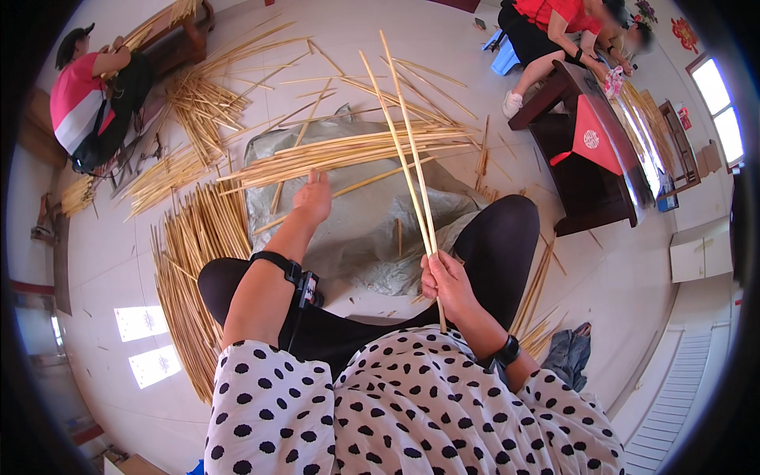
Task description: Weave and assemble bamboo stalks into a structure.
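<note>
My right hand (448, 283), in front of my lap, is closed round the lower part of two long, thin straw-coloured sticks (415, 162). They stand upright, leaning slightly left, and spread apart toward their tops. My left hand (313, 196) reaches forward to the near edge of a loose pile of similar sticks (348, 152). Its fingers are stretched toward the pile; whether they touch a stick I cannot tell. Under the pile lies a crumpled grey-green plastic sheet (340, 229), with a few single sticks across it.
A dense bundle of sticks (190, 277) lies left of my leg, with more scattered sticks (202, 111) beyond it. One person (91, 103) sits far left. Others work at a dark wooden table (586, 190) at far right. Crumpled dark cloth (567, 356) lies on the right.
</note>
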`<act>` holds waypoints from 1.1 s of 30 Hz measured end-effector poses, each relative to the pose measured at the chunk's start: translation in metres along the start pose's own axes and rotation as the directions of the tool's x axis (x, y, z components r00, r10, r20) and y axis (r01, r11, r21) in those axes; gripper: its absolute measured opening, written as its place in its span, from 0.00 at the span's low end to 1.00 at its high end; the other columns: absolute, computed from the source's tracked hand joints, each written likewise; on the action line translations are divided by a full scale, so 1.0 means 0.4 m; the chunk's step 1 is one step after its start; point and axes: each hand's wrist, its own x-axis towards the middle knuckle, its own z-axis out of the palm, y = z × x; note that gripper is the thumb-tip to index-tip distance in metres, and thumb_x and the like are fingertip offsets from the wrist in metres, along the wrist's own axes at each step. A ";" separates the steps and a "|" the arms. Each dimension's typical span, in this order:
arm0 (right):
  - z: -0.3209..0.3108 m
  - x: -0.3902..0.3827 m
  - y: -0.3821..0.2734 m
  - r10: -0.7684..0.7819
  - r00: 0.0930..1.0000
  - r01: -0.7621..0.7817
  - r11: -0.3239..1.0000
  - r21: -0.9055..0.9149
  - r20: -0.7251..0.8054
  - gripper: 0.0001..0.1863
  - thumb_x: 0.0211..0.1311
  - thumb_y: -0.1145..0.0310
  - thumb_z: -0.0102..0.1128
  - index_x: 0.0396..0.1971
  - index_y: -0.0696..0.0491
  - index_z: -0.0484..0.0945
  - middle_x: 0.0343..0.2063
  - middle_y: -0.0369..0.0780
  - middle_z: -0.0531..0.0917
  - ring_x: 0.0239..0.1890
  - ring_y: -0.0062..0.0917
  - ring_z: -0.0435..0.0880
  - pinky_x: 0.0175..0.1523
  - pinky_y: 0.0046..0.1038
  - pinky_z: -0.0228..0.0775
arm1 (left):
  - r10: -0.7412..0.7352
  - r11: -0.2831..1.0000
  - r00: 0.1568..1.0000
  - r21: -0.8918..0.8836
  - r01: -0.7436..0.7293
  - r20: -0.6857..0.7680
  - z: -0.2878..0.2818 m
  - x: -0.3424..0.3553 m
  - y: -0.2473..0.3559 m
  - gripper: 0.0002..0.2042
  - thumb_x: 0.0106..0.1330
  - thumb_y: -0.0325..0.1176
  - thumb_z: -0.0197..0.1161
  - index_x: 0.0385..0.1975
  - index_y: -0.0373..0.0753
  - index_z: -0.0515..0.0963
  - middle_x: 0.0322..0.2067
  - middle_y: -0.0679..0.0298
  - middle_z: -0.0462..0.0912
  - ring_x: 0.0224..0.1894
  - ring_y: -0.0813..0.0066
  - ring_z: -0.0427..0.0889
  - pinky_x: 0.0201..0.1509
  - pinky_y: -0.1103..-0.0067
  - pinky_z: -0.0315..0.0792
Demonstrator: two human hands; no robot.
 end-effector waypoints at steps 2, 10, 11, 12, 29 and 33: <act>-0.002 0.001 -0.001 -0.004 1.000 0.004 1.000 -0.001 -0.011 0.12 0.71 0.62 0.40 0.32 0.53 0.66 0.17 0.28 0.58 0.18 0.12 0.55 0.22 0.17 0.51 | 0.008 1.000 1.000 0.026 -0.007 -0.026 0.006 -0.002 -0.006 0.19 0.61 0.25 0.46 0.54 0.37 0.63 0.63 0.51 0.56 0.50 0.52 0.75 0.51 0.64 0.72; -0.020 0.008 0.004 0.008 1.000 -0.008 1.000 0.030 -0.009 0.11 0.71 0.63 0.41 0.32 0.54 0.66 0.17 0.28 0.59 0.17 0.12 0.55 0.22 0.16 0.52 | -0.001 0.999 1.000 0.053 0.003 -0.024 0.001 0.002 0.004 0.14 0.62 0.26 0.46 0.48 0.37 0.66 0.55 0.52 0.64 0.48 0.52 0.76 0.48 0.63 0.72; -0.019 0.009 0.004 0.009 1.000 -0.008 0.999 0.031 -0.006 0.11 0.71 0.63 0.41 0.32 0.54 0.66 0.17 0.28 0.59 0.17 0.12 0.55 0.22 0.16 0.52 | -0.008 0.998 1.000 0.066 0.009 -0.020 0.001 0.002 0.003 0.13 0.62 0.26 0.46 0.46 0.37 0.67 0.53 0.53 0.65 0.47 0.52 0.77 0.48 0.63 0.73; -0.020 0.008 0.002 0.003 1.000 -0.003 1.000 0.018 -0.011 0.11 0.71 0.63 0.41 0.31 0.54 0.67 0.17 0.28 0.59 0.17 0.12 0.56 0.22 0.16 0.52 | -0.008 0.998 1.000 0.067 0.009 -0.019 -0.001 -0.001 0.006 0.13 0.62 0.26 0.46 0.46 0.37 0.67 0.53 0.53 0.65 0.47 0.52 0.77 0.48 0.63 0.73; -0.015 0.003 -0.007 -0.012 1.000 0.012 1.000 -0.018 -0.028 0.11 0.71 0.62 0.41 0.31 0.54 0.66 0.17 0.29 0.60 0.17 0.12 0.56 0.22 0.17 0.53 | 0.035 0.980 0.999 0.192 -0.042 0.039 -0.021 -0.001 -0.001 0.11 0.62 0.27 0.47 0.43 0.32 0.70 0.53 0.52 0.68 0.44 0.51 0.78 0.45 0.63 0.74; -0.009 -0.002 -0.007 -0.011 1.000 0.010 0.999 -0.034 -0.024 0.12 0.71 0.62 0.41 0.31 0.54 0.67 0.17 0.29 0.61 0.17 0.12 0.57 0.22 0.17 0.53 | 0.040 0.981 0.999 0.188 -0.038 -0.007 0.000 0.002 -0.017 0.10 0.62 0.27 0.47 0.41 0.33 0.71 0.51 0.53 0.69 0.45 0.51 0.78 0.45 0.64 0.74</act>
